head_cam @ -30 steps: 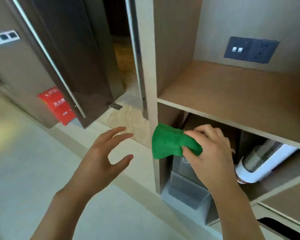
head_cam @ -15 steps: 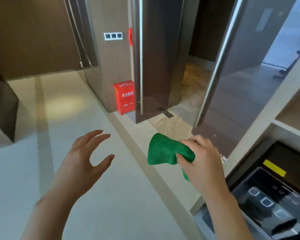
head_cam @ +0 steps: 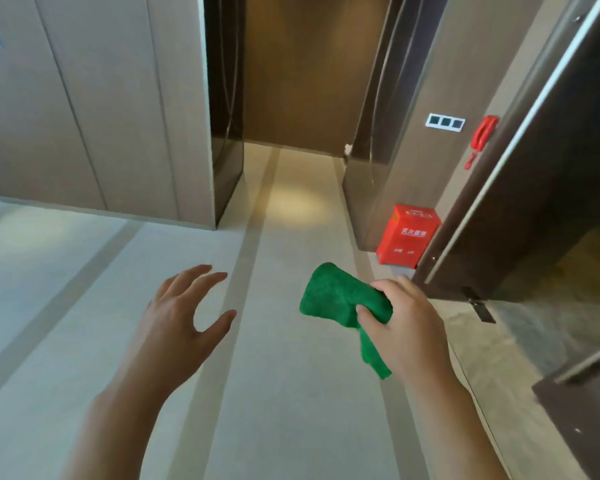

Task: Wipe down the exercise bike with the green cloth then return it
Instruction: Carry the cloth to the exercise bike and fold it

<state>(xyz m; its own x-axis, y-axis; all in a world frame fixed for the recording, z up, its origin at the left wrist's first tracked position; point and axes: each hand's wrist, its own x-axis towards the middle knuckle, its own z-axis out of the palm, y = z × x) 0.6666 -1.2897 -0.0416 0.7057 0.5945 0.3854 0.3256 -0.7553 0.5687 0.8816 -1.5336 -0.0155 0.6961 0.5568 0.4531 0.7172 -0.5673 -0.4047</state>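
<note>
Beige panelled walls [head_cam: 94, 98], pale striped floor [head_cam: 291, 393].

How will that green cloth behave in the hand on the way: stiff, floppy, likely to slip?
Probably floppy: the green cloth bunches where the right hand grips it, and a tail droops below the hand. Likely light, since the fingers pinch it without help from the open left hand. Its nubby surface suggests it will not slip easily.

I see a bright green cloth [head_cam: 340, 296] in the grip of the right hand [head_cam: 404, 327]. Beyond that grip sits a red box [head_cam: 407, 237] with white lettering, and the floor [head_cam: 84, 289] beneath is pale grey with darker beige stripes.
</note>
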